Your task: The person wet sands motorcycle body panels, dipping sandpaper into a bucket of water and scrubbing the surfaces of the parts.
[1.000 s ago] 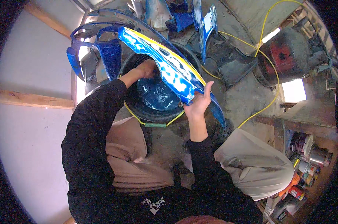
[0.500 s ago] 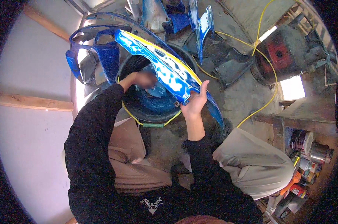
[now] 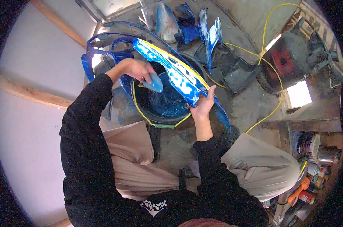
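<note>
Rough grey concrete floor (image 3: 254, 106) fills the scene, with a pale wall crossed by a wooden batten (image 3: 31, 94) on the person's left. At the middle sits a round black rubber tub (image 3: 162, 109), a yellow cord around its rim, holding dark blue-tinted water (image 3: 169, 102).

Across the far right part of that tub lies a long glossy blue plastic fairing panel with yellow and white streaks (image 3: 171, 70). Its long axis runs diagonally: one end points up and away beyond the tub's far-left rim, the other slopes down past the tub's near-right rim toward the person's right knee.

The right hand (image 3: 203, 106) is clamped on the panel's lower edge at the tub's right rim, thumb on the upper face and fingers spread beneath. The left hand (image 3: 137, 70) hovers over the tub's left side, closed around a small light-blue rounded sponge-like pad (image 3: 153, 83) held above the water, just beside the panel. The two hands are well apart.

Beyond the tub, more dark blue plastic body panels (image 3: 201, 30) stand or lie in a heap. A thin yellow hose (image 3: 272, 64) loops over the floor to the right of the tub, near a dark round red-marked machine (image 3: 289, 64). Far right of the tub, paint tins (image 3: 311, 147) crowd a shelf.
</note>
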Motion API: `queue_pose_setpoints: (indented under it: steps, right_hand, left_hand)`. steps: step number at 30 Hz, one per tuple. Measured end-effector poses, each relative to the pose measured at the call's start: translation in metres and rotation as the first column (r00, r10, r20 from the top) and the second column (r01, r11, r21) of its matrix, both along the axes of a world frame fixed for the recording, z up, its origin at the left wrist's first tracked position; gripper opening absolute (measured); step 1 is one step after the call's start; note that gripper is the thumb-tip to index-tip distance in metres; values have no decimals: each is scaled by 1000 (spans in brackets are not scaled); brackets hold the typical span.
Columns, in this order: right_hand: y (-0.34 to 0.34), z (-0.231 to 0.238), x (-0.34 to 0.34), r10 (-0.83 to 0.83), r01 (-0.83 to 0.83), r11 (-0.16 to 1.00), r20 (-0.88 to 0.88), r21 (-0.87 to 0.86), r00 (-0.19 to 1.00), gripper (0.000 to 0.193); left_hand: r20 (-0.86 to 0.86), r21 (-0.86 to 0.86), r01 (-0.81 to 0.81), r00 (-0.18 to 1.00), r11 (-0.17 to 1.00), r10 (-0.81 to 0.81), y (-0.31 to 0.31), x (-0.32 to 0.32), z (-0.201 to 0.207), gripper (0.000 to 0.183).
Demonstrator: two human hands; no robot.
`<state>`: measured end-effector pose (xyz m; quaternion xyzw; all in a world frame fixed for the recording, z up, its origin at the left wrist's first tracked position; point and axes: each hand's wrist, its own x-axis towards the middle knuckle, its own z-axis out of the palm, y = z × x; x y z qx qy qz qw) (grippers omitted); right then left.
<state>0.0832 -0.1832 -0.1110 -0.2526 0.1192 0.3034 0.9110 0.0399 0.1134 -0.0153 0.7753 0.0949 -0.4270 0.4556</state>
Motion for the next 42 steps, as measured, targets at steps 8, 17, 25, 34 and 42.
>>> queue_pose_setpoints:
  steps: [8, 17, 25, 34, 42]
  right_hand:
    - [3, 6, -1, 11, -26, 994, 138, 102, 990, 72]
    - [2, 11, -4, 0, -10, 998, 140, 66, 990, 68]
    - [2, 12, -4, 12, -12, 1000, 113, -1, 994, 69]
    - [2, 6, -2, 40, -40, 999, 89, 4, 995, 72]
    - [2, 8, -2, 32, -36, 999, 110, 36, 993, 73]
  left_hand:
    - [170, 29, -152, 975, 988, 144, 39, -15, 89, 32]
    - [476, 179, -236, 871, 955, 126, 31, 0, 120, 28]
    - [607, 307, -178, 793, 935, -48, -11, 8, 116, 33]
    - [704, 393, -85, 668, 916, -240, -33, 17, 105, 29]
    - [678, 265, -91, 726, 960, -118, -42, 17, 101, 28]
